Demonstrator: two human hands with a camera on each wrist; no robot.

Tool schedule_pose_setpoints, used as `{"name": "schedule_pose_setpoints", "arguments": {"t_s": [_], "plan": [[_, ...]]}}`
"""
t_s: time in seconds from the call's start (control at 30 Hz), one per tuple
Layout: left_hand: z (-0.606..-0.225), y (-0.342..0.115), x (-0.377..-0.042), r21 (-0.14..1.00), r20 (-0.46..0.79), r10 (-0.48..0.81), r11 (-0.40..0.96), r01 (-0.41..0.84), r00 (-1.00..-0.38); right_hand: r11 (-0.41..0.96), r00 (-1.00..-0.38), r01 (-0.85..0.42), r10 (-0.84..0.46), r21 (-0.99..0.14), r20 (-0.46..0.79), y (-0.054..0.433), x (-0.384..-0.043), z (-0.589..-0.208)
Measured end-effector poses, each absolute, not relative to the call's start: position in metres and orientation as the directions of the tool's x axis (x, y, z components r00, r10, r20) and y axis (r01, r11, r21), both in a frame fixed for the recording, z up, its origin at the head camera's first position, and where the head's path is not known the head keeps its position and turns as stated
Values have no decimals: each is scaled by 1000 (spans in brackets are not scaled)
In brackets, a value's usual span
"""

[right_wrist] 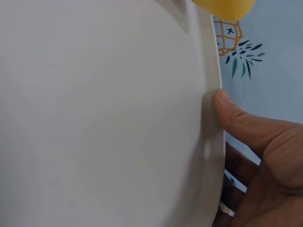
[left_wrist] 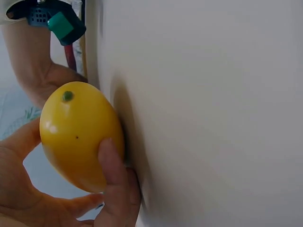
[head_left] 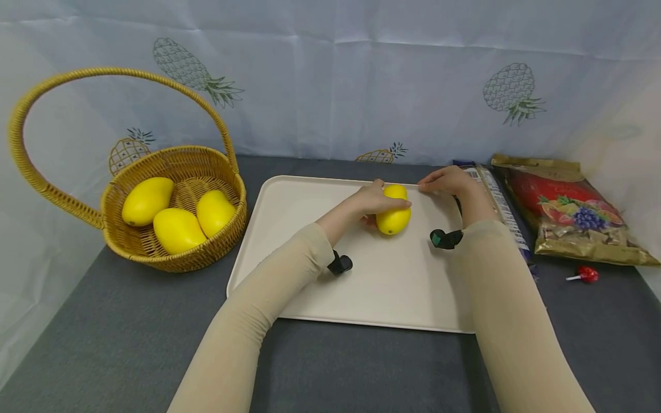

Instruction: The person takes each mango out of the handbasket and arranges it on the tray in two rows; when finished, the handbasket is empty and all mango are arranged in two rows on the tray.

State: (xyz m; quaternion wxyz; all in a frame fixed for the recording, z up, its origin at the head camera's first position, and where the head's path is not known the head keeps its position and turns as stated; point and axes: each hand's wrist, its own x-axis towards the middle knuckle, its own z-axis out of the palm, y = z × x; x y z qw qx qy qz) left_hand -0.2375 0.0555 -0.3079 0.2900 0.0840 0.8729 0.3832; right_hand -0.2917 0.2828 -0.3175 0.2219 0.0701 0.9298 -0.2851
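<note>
My left hand (head_left: 373, 202) grips a yellow mango (head_left: 393, 221) over the back part of a cream tray (head_left: 310, 298). In the left wrist view, thumb and fingers wrap around the mango (left_wrist: 78, 132), and a small green stem spot shows on it. At the tray's far edge, toward the right corner, is my right hand (head_left: 450, 182). The right wrist view has its thumb (right_wrist: 236, 116) against the tray's rim (right_wrist: 215, 71), while the other fingers go behind and partly under that edge, their tips hidden.
Several pineapples are printed on the cloth (head_left: 330, 86) behind. A handled wicker basket (head_left: 175, 264) at the left holds three mangoes (head_left: 178, 230). Right of the tray lie a blue-and-white packet (head_left: 498, 198), a red-and-gold bag (head_left: 573, 206) and a red lollipop (head_left: 587, 274) on the grey table (head_left: 361, 373).
</note>
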Motion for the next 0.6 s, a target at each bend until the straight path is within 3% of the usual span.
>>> {"name": "schedule_pose_setpoints", "arguments": {"t_s": [0.6], "plan": [[-306, 51, -234, 714, -485, 375, 692, -110, -790, 831, -891, 245, -10, -500, -455, 281, -287, -314]]}}
